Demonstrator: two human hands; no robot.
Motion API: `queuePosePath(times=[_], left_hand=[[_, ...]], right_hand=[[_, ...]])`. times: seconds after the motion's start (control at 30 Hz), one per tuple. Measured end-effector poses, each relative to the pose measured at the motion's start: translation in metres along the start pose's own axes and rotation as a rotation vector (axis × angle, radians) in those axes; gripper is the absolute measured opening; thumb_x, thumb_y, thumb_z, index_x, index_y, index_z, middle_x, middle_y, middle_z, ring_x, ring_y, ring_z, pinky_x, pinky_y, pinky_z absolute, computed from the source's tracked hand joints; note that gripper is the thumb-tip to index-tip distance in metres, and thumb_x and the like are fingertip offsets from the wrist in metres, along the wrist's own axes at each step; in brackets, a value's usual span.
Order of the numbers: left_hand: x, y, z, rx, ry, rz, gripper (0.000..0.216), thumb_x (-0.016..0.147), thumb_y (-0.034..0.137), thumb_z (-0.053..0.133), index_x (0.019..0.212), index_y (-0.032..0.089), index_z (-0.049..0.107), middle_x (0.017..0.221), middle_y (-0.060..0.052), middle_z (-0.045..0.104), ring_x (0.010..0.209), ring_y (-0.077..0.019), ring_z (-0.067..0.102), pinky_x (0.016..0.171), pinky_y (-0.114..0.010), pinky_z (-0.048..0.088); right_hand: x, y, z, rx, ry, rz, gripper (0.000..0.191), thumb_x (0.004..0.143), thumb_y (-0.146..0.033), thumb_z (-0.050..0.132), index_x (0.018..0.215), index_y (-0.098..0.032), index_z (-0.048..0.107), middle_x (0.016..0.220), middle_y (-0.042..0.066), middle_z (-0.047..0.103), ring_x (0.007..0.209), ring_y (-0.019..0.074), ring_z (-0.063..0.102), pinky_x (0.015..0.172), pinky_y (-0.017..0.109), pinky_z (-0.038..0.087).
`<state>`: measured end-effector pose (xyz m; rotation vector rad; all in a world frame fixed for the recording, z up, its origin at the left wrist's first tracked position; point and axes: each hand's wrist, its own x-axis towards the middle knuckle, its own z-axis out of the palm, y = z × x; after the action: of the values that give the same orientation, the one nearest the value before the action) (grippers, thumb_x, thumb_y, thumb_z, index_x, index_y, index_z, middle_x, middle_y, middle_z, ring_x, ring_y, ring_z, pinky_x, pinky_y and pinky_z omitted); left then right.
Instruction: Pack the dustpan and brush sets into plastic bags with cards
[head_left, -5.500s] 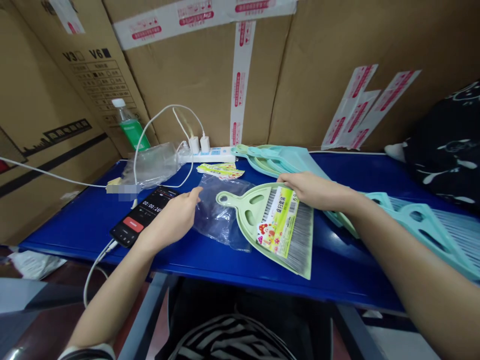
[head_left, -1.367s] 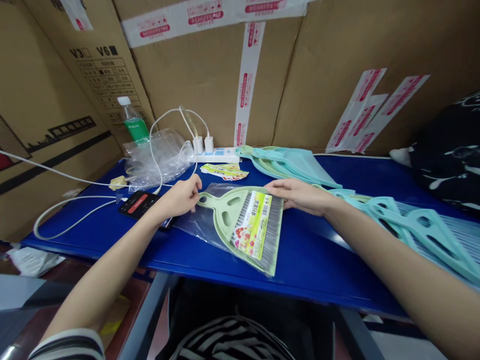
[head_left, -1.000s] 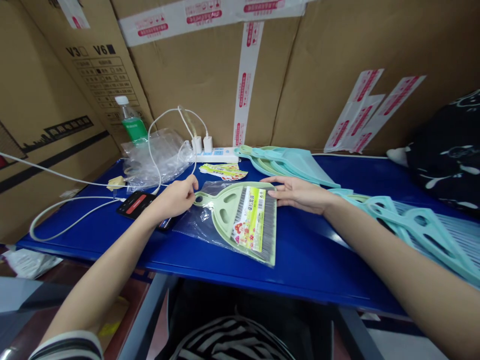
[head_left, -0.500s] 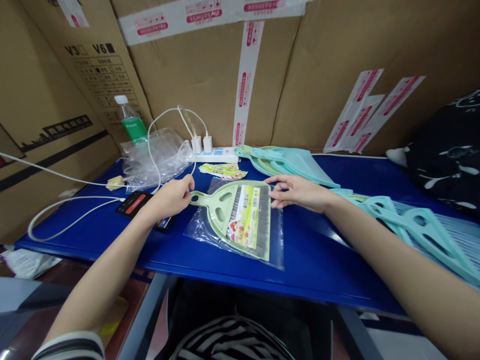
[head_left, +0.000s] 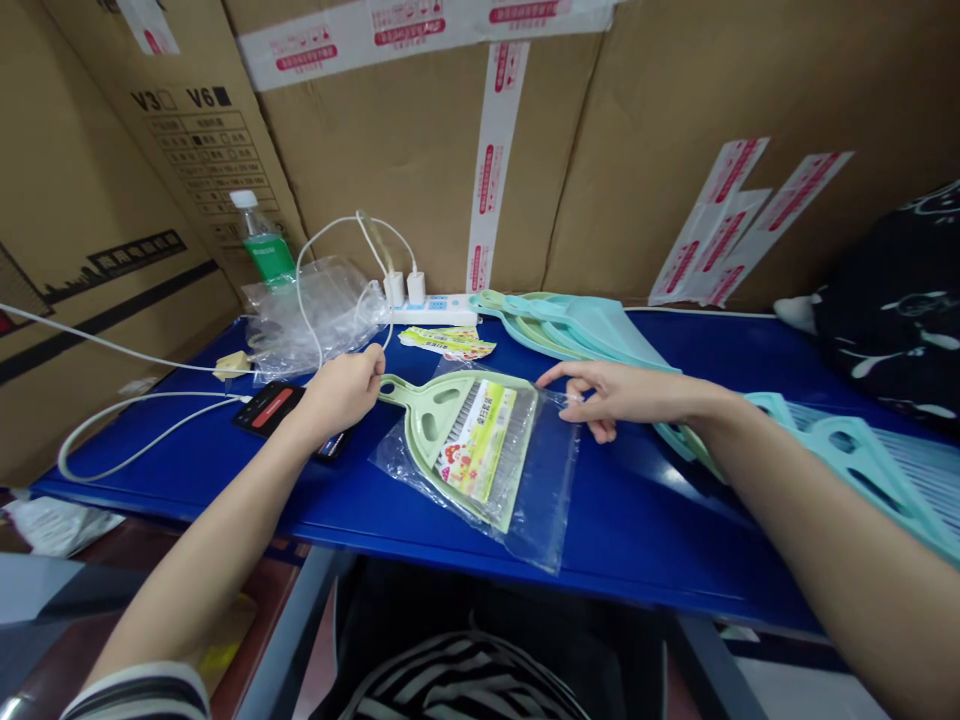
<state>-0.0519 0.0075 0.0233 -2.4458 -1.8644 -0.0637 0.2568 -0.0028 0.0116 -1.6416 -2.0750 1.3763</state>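
Observation:
A light green dustpan [head_left: 429, 425] lies on the blue table inside a clear plastic bag [head_left: 551, 490], its handle pointing left. On top of the pan are grey brush bristles [head_left: 516, 445] and a printed yellow-green label card [head_left: 487, 430]. My left hand [head_left: 345, 392] is closed on the end of the dustpan's handle. At the bag's right end, my right hand [head_left: 619, 395] pinches the plastic edge between thumb and fingers, its index finger stretched toward the pan's far corner. The bag extends past the pan's wide edge on the right.
Behind lie more label cards [head_left: 450, 342], stacked turquoise and green dustpans [head_left: 592, 325] and a power strip [head_left: 442, 308]. More turquoise dustpans [head_left: 862, 470] are at right. A phone [head_left: 274, 405], crumpled plastic bags [head_left: 315, 310] and a bottle [head_left: 266, 250] stand left. Cardboard [head_left: 420, 150] walls the back.
The dustpan has turned slightly, its wide end shifting left and toward me. My right hand has moved right, drawing the bag's edge out beyond the pan. The left hand stays at the handle.

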Motion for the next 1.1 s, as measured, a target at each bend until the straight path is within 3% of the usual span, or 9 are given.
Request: queuePosePath(times=[0.1, 0.27, 0.33, 0.43, 0.6, 0.73, 0.9, 1.1], left_hand=[[-0.001, 0.004, 0.000, 0.053, 0.020, -0.055, 0.019, 0.088, 0.017, 0.038, 0.101, 0.017, 0.052, 0.087, -0.010, 0.069, 0.087, -0.0304, 0.067, 0.072, -0.035, 0.046], [-0.005, 0.010, -0.004, 0.066, 0.008, -0.123, 0.020, 0.091, 0.023, 0.039, 0.104, 0.018, 0.052, 0.074, -0.005, 0.068, 0.082, -0.0292, 0.068, 0.070, -0.035, 0.047], [-0.006, 0.011, -0.005, 0.035, -0.012, -0.092, 0.017, 0.091, 0.025, 0.039, 0.100, 0.019, 0.052, 0.071, -0.004, 0.068, 0.078, -0.0276, 0.068, 0.068, -0.034, 0.046], [-0.008, 0.011, -0.005, -0.009, -0.022, -0.045, 0.014, 0.091, 0.024, 0.039, 0.094, 0.019, 0.052, 0.073, -0.003, 0.069, 0.075, -0.0260, 0.067, 0.068, -0.034, 0.046], [-0.007, 0.008, 0.001, -0.048, 0.000, 0.092, 0.018, 0.092, 0.025, 0.036, 0.093, 0.019, 0.052, 0.080, -0.005, 0.069, 0.074, -0.0240, 0.067, 0.070, -0.035, 0.049], [-0.006, 0.008, 0.008, -0.135, 0.011, 0.282, 0.026, 0.094, 0.026, 0.031, 0.100, 0.019, 0.055, 0.101, -0.008, 0.069, 0.092, -0.0232, 0.066, 0.082, -0.036, 0.050], [-0.006, 0.012, 0.013, -0.140, 0.018, 0.399, 0.035, 0.097, 0.030, 0.028, 0.106, 0.016, 0.059, 0.101, -0.008, 0.068, 0.095, -0.0231, 0.062, 0.087, -0.038, 0.048], [-0.006, 0.014, 0.020, -0.088, 0.077, 0.484, 0.045, 0.098, 0.036, 0.029, 0.125, 0.011, 0.055, 0.115, -0.013, 0.061, 0.105, -0.0248, 0.053, 0.097, -0.042, 0.043]], right_hand=[[-0.002, 0.000, -0.002, -0.167, 0.038, -0.043, 0.049, 0.076, -0.037, 0.059, 0.121, -0.018, 0.054, 0.064, -0.005, 0.052, 0.049, 0.0133, 0.052, 0.048, 0.029, 0.042], [0.009, -0.002, 0.005, -0.393, 0.410, -0.180, 0.036, 0.085, -0.037, 0.044, 0.108, -0.017, 0.064, 0.071, 0.003, 0.054, 0.062, 0.0171, 0.051, 0.058, 0.031, 0.041], [0.016, -0.003, 0.014, -0.388, 0.444, -0.265, 0.037, 0.086, -0.037, 0.041, 0.108, -0.016, 0.064, 0.081, 0.007, 0.059, 0.066, 0.0175, 0.052, 0.061, 0.032, 0.043], [0.023, -0.003, 0.025, -0.366, 0.396, -0.334, 0.037, 0.084, -0.037, 0.045, 0.108, -0.015, 0.062, 0.085, 0.008, 0.063, 0.068, 0.0177, 0.053, 0.062, 0.032, 0.044], [0.020, -0.003, 0.024, -0.327, 0.273, -0.262, 0.048, 0.079, -0.036, 0.051, 0.121, -0.013, 0.055, 0.082, 0.005, 0.061, 0.062, 0.0156, 0.053, 0.058, 0.030, 0.043], [0.006, -0.008, 0.016, -0.335, 0.141, -0.240, 0.062, 0.075, -0.037, 0.054, 0.131, -0.015, 0.043, 0.074, 0.000, 0.058, 0.063, 0.0163, 0.056, 0.060, 0.030, 0.044], [-0.007, -0.014, 0.015, -0.329, -0.005, -0.184, 0.042, 0.074, -0.032, 0.052, 0.112, -0.020, 0.039, 0.063, -0.005, 0.059, 0.058, 0.0172, 0.060, 0.058, 0.029, 0.043], [-0.010, -0.017, 0.017, -0.335, -0.095, -0.161, 0.019, 0.074, -0.027, 0.054, 0.087, -0.024, 0.039, 0.058, -0.007, 0.055, 0.053, 0.0153, 0.060, 0.055, 0.027, 0.041]])
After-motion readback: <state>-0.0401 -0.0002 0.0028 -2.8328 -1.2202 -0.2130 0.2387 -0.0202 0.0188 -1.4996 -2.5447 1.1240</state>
